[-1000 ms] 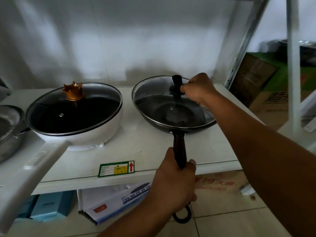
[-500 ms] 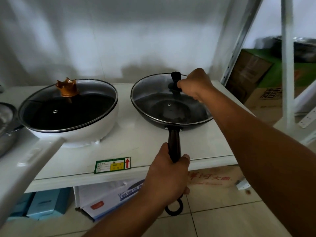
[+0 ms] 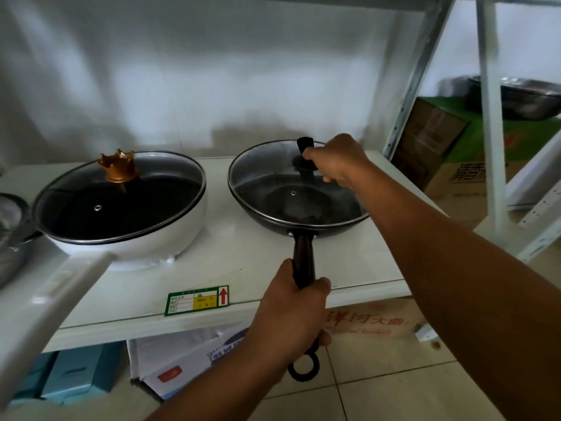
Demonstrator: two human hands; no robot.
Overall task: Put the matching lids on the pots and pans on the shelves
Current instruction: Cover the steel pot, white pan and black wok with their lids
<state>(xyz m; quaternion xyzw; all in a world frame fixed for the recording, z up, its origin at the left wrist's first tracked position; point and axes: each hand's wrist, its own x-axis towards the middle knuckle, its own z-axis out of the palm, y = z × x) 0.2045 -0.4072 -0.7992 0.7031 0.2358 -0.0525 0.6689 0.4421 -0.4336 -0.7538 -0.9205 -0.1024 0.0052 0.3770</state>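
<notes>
Little had shifted since earlier frames: both grips unchanged. Right hand point(image 3: 337, 159) closed around knob of glass lid point(image 3: 273, 180), seated on dark wok point(image 3: 303, 221), right end of shelf point(image 3: 212, 268). Left hand point(image 3: 291, 311) wrapped about wok handle point(image 3: 303, 256). Step: seating lid. Next, judged: release, check rim sits flush.

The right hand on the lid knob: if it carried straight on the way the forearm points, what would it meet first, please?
Probably the white back wall behind the shelf. The right hand grips the glass lid's black knob, nothing else visibly beyond; depth is unclear.
</notes>
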